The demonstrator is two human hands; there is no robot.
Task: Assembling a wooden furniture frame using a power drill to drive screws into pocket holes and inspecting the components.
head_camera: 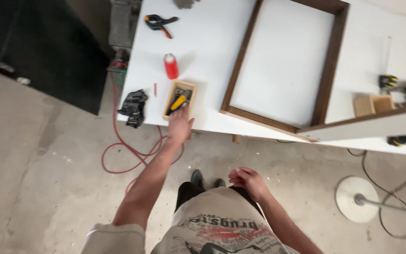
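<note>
Box (180, 99) just past L fingers (183, 115).

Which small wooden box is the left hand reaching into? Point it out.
The open box holding a yellow tool, beside the red bottle; the left hand touches it. The other box sits far right.

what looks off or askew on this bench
The long board lies slanted across the wooden frame's corner, its end past the white table's edge. The black glove also hangs over that edge. The left hand touches the small wooden box.
</note>
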